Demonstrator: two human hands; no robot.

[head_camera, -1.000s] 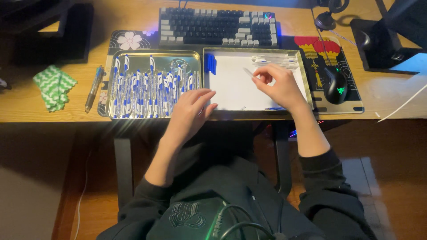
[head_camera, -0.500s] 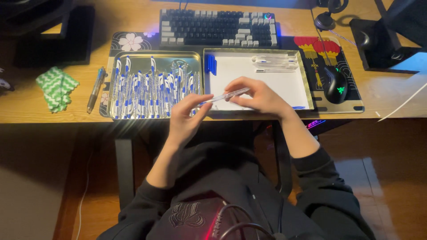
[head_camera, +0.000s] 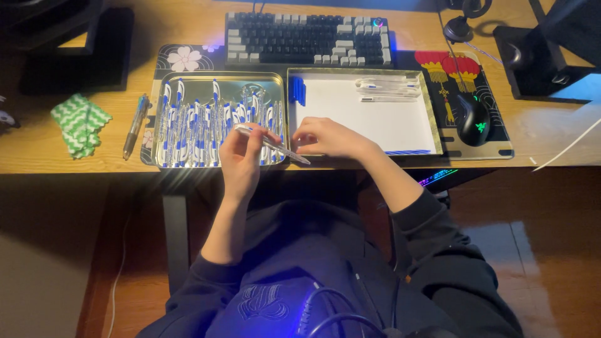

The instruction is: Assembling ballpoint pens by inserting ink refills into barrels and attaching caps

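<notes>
The clear pen barrel [head_camera: 272, 144] lies tilted over the near edge of the desk, between the two trays. The left hand [head_camera: 241, 153] pinches its upper end; the right hand [head_camera: 325, 138] is curled narrow just beside its tip, contents not discernible. The left tray [head_camera: 219, 80] is full of blue-and-white pens [head_camera: 200, 125]. The right tray [head_camera: 432, 112] holds a few clear barrels [head_camera: 388, 87] and blue caps [head_camera: 297, 91]. Judged progress: early; most pens remain unprocessed.

Clear glossy plastic pen [head_camera: 272, 144]; shiny metal tray [head_camera: 188, 84] at ten o'clock; matt white paper lining [head_camera: 375, 119] at one; smooth wooden desk [head_camera: 551, 134]; knitted cloth [head_camera: 79, 122] at nine.
</notes>
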